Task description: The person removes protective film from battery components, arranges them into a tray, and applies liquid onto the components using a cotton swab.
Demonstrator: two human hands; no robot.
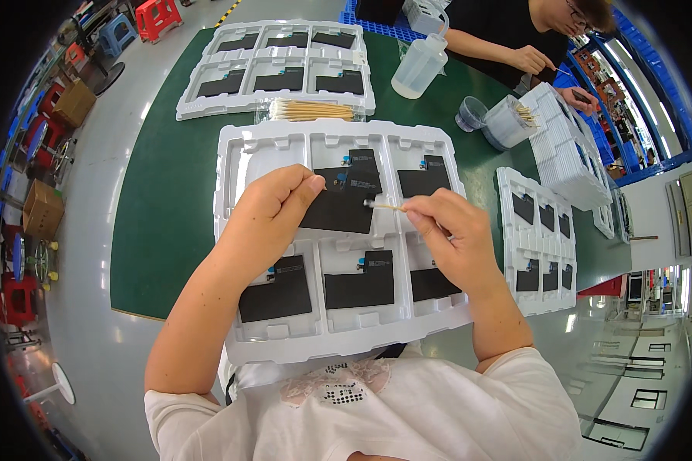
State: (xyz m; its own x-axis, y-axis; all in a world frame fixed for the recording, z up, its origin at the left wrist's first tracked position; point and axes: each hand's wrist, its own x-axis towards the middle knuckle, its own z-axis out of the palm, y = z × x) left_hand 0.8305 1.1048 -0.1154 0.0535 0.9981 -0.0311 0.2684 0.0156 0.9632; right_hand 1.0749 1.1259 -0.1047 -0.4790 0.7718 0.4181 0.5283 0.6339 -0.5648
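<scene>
The left hand (273, 203) was curled nearly closed at the centre of the frame, its thumb and fingers pinching the left edge of a flat black part (340, 201) and holding it tilted just above the white moulded tray (231, 177). The right hand (446, 230), just right of centre, was also closed, pinching a thin wooden cotton swab (384, 206) whose white tip touched the part's right edge. Other black parts (359, 280) lay in the tray's pockets below the hands. A bundle of swabs (311, 110) lay above the tray, a second filled tray (281, 69) at upper centre, and a squeeze bottle (420, 63) beside it on the green mat (161, 192).
</scene>
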